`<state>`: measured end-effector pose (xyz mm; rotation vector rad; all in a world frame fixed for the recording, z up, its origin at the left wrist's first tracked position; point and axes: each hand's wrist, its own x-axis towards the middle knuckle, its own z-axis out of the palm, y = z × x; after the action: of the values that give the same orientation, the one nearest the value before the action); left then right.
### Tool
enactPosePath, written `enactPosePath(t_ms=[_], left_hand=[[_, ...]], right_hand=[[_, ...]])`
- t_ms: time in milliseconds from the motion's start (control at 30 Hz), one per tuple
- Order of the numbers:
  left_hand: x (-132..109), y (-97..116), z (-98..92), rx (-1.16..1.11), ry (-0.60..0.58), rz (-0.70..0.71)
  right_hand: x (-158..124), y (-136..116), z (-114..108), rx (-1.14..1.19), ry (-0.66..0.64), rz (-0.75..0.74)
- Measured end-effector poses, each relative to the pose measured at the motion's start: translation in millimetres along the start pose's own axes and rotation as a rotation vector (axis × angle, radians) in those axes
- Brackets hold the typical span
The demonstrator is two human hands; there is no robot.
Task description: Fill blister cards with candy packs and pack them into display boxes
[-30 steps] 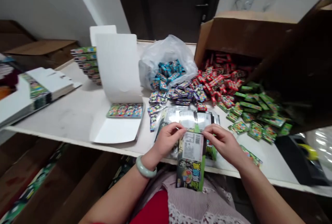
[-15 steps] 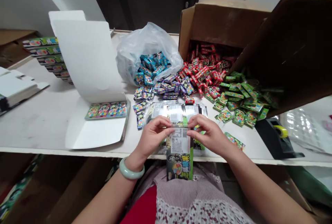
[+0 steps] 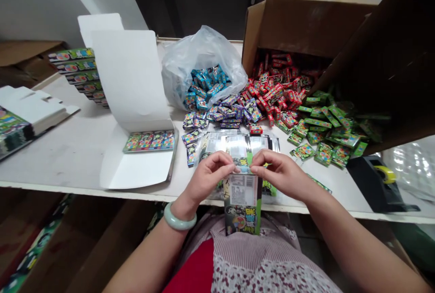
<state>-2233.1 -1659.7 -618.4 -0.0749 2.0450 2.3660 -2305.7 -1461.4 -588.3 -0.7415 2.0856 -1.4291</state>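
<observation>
Both hands pinch the upper end of a printed plastic pouch [image 3: 243,193], black and green with a pale label panel, which hangs over the table's front edge. My left hand [image 3: 212,173] grips its left upper corner between thumb and fingers. Opposite it, my right hand [image 3: 278,173] has the right upper corner in the same kind of pinch. The top strip of the pouch between the fingertips looks folded. Under and behind the hands lies a stack of similar pouches [image 3: 238,146], partly covered by them.
An open white carton [image 3: 136,173] holding a row of small candy boxes stands left. Behind are a plastic bag [image 3: 200,48] of blue boxes, purple boxes [image 3: 229,114], red boxes [image 3: 272,96] spilling from a cardboard box [image 3: 306,21], and green boxes [image 3: 324,123]. A tape dispenser [image 3: 370,184] sits right.
The whole view has shifted slightly, so things appear farther right. At the pouch's top, more printed surface now shows between my fingertips. Both hands keep their pinch.
</observation>
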Motion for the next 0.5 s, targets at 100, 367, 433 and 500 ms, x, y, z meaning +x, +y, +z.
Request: enactPosePath(t_ms=[100, 367, 433, 500], left_hand=[[-7.9, -3.9, -6.8, 0.039, -0.048, 0.063], [-16.5, -12.4, -0.1, 0.090, -0.013, 0.133], [-16.6, -10.4, 2.1, 0.120, -0.011, 0.134], [-16.1, -7.8, 2.6, 0.127, -0.031, 0.127]], right_hand=[[-10.9, 1.8, -0.2, -0.056, -0.015, -0.092], [-36.2, 12.6, 20.2, -0.193, 0.173, -0.171], [-38.3, 13.4, 21.3, -0.192, 0.214, -0.186], [-39.6, 14.1, 20.5, -0.194, 0.228, -0.217]])
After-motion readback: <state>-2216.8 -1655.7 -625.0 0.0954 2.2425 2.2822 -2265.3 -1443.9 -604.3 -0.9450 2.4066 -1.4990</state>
